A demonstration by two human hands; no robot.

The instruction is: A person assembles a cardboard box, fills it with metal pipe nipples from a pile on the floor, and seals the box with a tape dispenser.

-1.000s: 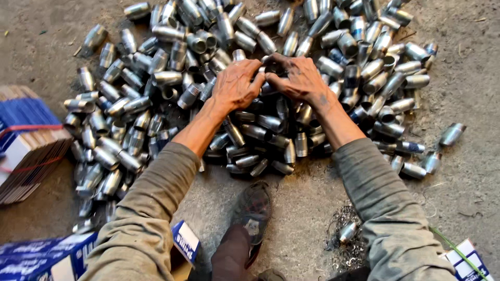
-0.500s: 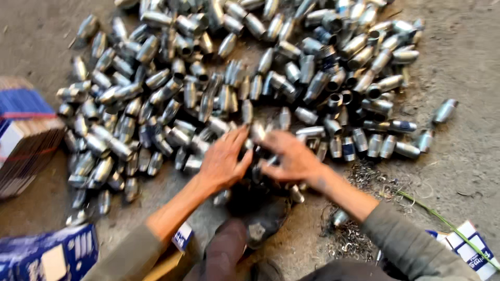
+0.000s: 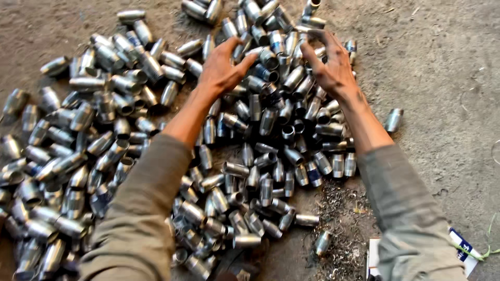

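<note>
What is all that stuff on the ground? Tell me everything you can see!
short silver metal pipe pieces: too many to count, shiny grey, heaped across the ground
lone silver pipe piece: one, grey, apart at the right of the heap
curly metal shavings: a small pile, grey, lower right of the heap
white and blue cardboard box: one, bottom right corner
dusty concrete ground: grey-brown, under everything
olive-grey sleeves: two, bottom
left hand: on the heap, fingers spread
right hand: on the heap, fingers spread
</note>
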